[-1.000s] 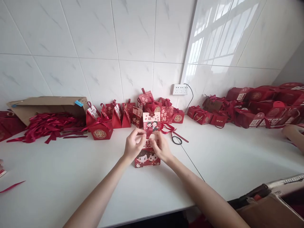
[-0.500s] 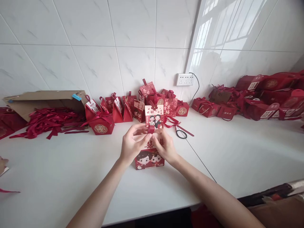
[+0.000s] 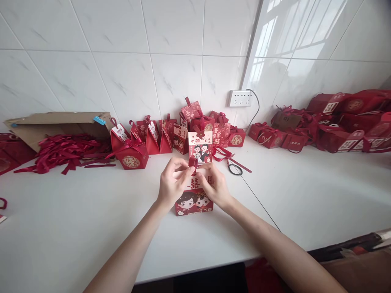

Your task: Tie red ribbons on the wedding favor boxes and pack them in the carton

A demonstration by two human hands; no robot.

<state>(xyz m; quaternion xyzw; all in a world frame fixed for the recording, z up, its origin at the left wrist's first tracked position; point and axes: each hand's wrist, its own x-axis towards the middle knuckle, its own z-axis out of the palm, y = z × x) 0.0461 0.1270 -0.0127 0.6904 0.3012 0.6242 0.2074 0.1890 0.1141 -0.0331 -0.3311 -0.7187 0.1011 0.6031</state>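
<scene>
A red and cream paper gift box [image 3: 194, 203] with cartoon faces stands upright on the white table in front of me. A dark red ribbon [image 3: 193, 162] forms a small loop at its top edge. My left hand [image 3: 172, 183] pinches the base of this ribbon between thumb and fingers. On the other side, my right hand [image 3: 216, 186] grips the box's top edge, thumb in front and fingers partly hidden behind. Just behind the hands, another gift box [image 3: 200, 150] shows a cartoon couple.
A cardboard box [image 3: 61, 118] holding loose ribbons [image 3: 69, 148] lies at left. Finished red boxes [image 3: 132, 158] line the wall, and more red boxes [image 3: 351, 118] are piled at right. A black ring [image 3: 235, 169] lies beside ribbon pieces. A power socket [image 3: 240, 98] is on the wall.
The ribbon loop stands a little higher above the box's top edge. My right thumb has drawn slightly away from my left thumb. The view has shifted slightly.
</scene>
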